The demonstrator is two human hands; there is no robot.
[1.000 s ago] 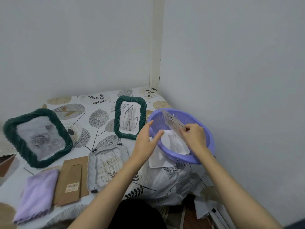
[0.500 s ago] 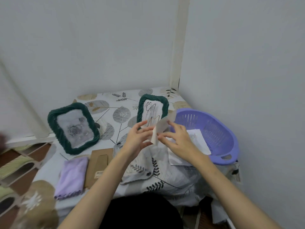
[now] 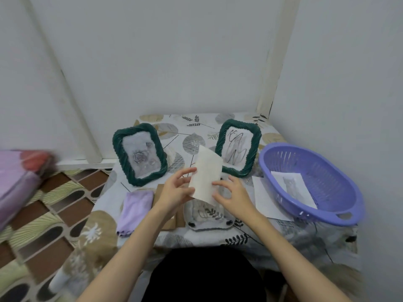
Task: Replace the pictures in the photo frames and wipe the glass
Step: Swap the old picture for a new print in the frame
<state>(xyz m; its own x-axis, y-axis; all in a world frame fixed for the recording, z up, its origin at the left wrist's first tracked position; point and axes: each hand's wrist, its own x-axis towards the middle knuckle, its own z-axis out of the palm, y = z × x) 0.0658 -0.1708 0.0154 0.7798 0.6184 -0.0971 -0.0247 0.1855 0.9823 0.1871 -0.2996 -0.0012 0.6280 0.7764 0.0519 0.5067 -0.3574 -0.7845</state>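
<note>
Above the table's middle I hold a pale picture sheet [image 3: 206, 174] upright. My left hand [image 3: 175, 191] pinches its left edge and my right hand [image 3: 232, 191] holds its lower right corner with curled fingers. Under my hands a light-coloured frame [image 3: 207, 214] lies flat on the table. Two green rope-edged frames stand behind: one with a rose picture [image 3: 139, 154] at the left, one with a line drawing [image 3: 238, 147] at the right. A lilac cloth [image 3: 134, 207] lies at the left beside a brown cardboard backing [image 3: 169, 222].
A purple plastic basket [image 3: 340, 211] at the table's right holds a cat picture [image 3: 292, 187]; a white sheet [image 3: 266, 201] sticks out beneath it. Walls close in behind and to the right. A tiled floor and a pink and lilac bundle [image 3: 15, 177] are at the left.
The picture went from the basket to above the table's middle, held by both hands. It now stands more upright, and the view has pulled back and swung left.
</note>
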